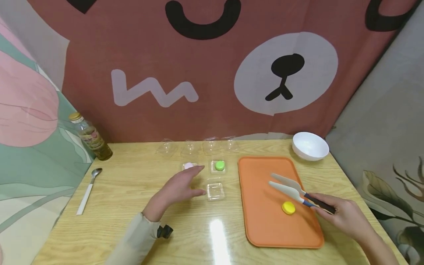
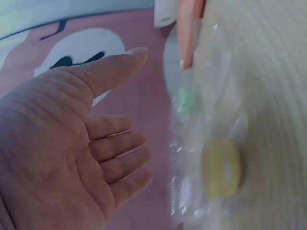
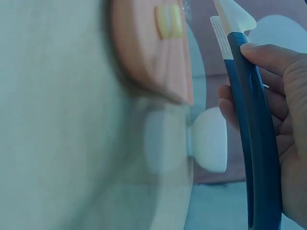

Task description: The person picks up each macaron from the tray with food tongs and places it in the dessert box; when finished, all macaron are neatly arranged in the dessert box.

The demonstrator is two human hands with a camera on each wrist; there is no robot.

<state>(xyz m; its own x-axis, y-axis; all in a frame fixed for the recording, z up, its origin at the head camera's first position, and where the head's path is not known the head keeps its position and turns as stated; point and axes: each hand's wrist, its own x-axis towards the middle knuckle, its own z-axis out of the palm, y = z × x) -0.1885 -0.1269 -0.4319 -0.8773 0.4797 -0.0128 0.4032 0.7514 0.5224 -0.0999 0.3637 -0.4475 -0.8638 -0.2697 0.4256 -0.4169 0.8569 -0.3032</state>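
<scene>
My left hand (image 1: 177,189) hovers over the wooden table, thumb and fingers apart, holding nothing. Beside its thumb sits a clear plastic box (image 1: 215,191). Farther back, a green macaron (image 1: 220,165) lies in a similar box, and a pale macaron (image 1: 188,165) is partly behind the fingers. The left wrist view shows a yellow macaron (image 2: 223,168) near clear plastic; the hand hides it in the head view. My right hand (image 1: 349,215) grips tongs (image 1: 287,190) by their dark blue handles. Their pale tips stand apart above the orange tray (image 1: 268,228), where another yellow macaron (image 1: 288,208) lies.
Several clear plastic lids (image 1: 211,145) line the table's back edge by the bear-patterned cloth. A white bowl (image 1: 310,146) stands behind the tray at right. At left are a bottle (image 1: 92,140) with a yellow cap and a white-handled spoon (image 1: 87,195).
</scene>
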